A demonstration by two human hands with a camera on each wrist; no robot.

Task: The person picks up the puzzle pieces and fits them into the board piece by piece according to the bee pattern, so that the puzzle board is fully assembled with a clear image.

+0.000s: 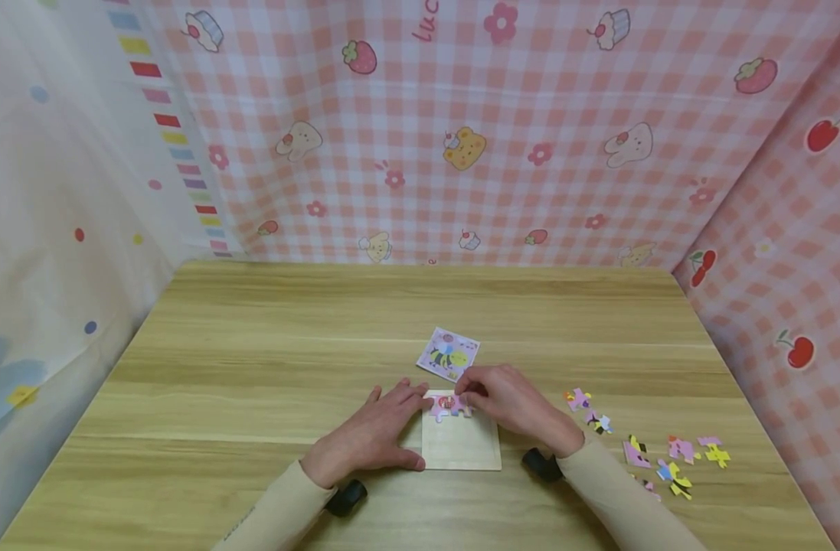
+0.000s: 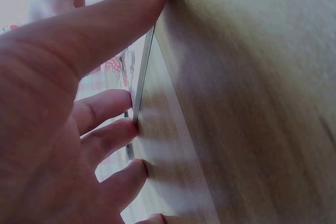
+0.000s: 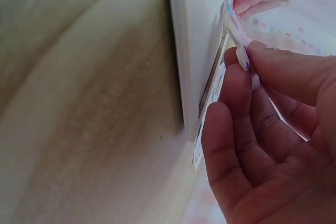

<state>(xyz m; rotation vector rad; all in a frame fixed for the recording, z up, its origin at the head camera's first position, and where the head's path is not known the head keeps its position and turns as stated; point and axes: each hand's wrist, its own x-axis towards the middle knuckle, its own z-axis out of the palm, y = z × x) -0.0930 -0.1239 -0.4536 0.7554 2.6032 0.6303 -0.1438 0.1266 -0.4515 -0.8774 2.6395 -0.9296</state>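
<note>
A square wooden puzzle tray (image 1: pixel 461 448) lies on the table. Along its left edge my left hand (image 1: pixel 371 432) rests with fingers spread, thumb at the near left corner and fingertips by the far left corner. At the tray's far side, my right hand (image 1: pixel 512 398) pinches a puzzle piece (image 3: pixel 240 51) between thumb and index finger, tilted in the right wrist view. Pink pieces with a red patch (image 1: pixel 445 404) sit in the tray's far left part, partly covered by fingers. Just beyond the tray lies a bee picture card (image 1: pixel 450 353).
Loose puzzle pieces (image 1: pixel 681 449) are scattered on the right side of the table (image 1: pixel 268 344), several of them near my right forearm. A black wrist strap mount (image 1: pixel 542 464) hangs under each wrist. Patterned curtains (image 1: pixel 420 153) enclose the back and sides.
</note>
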